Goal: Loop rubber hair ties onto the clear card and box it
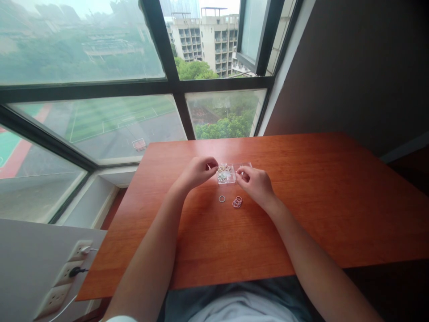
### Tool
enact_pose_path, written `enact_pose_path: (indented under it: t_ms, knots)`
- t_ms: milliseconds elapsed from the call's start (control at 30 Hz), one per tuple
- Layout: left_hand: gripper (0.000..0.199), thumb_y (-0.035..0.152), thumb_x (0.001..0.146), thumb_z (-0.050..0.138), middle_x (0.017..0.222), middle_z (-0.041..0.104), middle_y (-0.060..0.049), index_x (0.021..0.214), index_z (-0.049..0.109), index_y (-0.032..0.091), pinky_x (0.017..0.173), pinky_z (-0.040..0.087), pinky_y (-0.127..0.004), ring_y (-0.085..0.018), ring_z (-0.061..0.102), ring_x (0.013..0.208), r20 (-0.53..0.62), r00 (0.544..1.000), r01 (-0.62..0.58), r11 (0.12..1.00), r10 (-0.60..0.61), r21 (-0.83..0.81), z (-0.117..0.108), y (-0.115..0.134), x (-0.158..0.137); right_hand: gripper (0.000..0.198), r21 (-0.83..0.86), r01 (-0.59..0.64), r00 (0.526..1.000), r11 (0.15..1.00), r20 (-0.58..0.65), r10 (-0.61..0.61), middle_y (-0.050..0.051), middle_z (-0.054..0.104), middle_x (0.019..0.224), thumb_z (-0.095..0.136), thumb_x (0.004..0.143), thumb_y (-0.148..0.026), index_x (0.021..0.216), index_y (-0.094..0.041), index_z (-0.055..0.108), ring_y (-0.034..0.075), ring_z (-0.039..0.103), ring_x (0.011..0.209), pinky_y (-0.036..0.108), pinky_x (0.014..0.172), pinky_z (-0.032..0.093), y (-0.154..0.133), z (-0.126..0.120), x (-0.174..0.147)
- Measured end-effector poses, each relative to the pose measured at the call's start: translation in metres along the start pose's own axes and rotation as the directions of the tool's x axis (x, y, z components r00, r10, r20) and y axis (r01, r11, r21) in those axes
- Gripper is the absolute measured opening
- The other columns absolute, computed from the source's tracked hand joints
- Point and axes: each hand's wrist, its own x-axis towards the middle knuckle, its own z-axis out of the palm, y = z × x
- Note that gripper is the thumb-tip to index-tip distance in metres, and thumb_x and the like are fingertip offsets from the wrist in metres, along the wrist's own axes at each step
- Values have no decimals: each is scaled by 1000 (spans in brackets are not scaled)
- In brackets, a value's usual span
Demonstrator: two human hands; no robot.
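**Left hand [201,171] and right hand [257,181] on either side of a clear compartment box [228,182]**

Upright on the reddish wooden tabletop [318,201], between the two hands: the box, with small rings lying in its compartments. Yellowish rings [220,169] in the far left section, pale green rings [222,178] in the near left one, others toward the far right, too small to make out clearly. At the box's left edge, the left hand, thumb and index fingertips close together; impossible to tell whether clamped on the rim or on a ring. At the right edge, the right hand, thumb and index tips likewise near each other; any grip between them impossible to tell. Just behind the right fingers, a bit of clear plastic [248,164], partly hidden. On the near side of the box, flat on the wood: a single pale ring [221,201] and, apart from it to the right, a cluster of overlapping pink rings [237,202]. Beyond the far edge, a dark window frame [217,84] with one sash [255,31] swung open; outside, a pale multi-storey building [209,40], treetops [231,127] and a green sports pitch [120,114]. Low on the left, wall sockets [62,273] with a white plug [86,250] and a black plug [76,271]
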Motion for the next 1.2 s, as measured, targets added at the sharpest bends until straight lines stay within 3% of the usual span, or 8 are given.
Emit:
enact_pose_path:
  t_ms: [433, 700, 867, 1200]
  knots:
    - [17, 24, 81, 56, 78, 69, -4, 86, 70, 16, 58, 42, -21, -12, 58, 65, 37, 998, 40, 999, -41, 22, 2, 3, -2, 12, 2, 29, 993, 1000, 112, -29, -2, 64, 65, 58, 83, -29, 84, -23, 68, 12, 56, 61, 23, 61, 35, -1, 1, 0]
    - [19, 25, 81, 55, 77, 69, -4, 87, 70, 15, 59, 43, -21, -13, 60, 67, 37, 998, 57, 998, -58, 24, 2, 4, -1, 13, -7, 289, 896, 957, 354, -268, -1, 72, 83, 57, 86, -27, 91, -25, 69, 14, 63, 75, 24, 61, 33, -16, 15, -15]
    - [19, 25, 81, 54, 77, 69, -4, 87, 70, 15, 58, 43, -21, -13, 60, 67, 32, 998, 58, 998, -59, 21, 3, 5, -1, 18, -153, 352, 854, 923, 455, -250, 2, 72, 87, 51, 90, -31, 86, -23, 66, 16, 63, 77, 26, 59, 29, -19, 17, -17]
    - [20, 25, 82, 54, 77, 68, -3, 88, 70, 15, 61, 44, -21, -12, 59, 68, 54, 998, 37, 997, -33, -74, 4, 6, -1, 17, -239, 338, 855, 910, 482, -191, 4, 72, 87, 50, 89, -31, 87, -23, 65, 18, 63, 76, 27, 60, 31, -20, 12, -14]
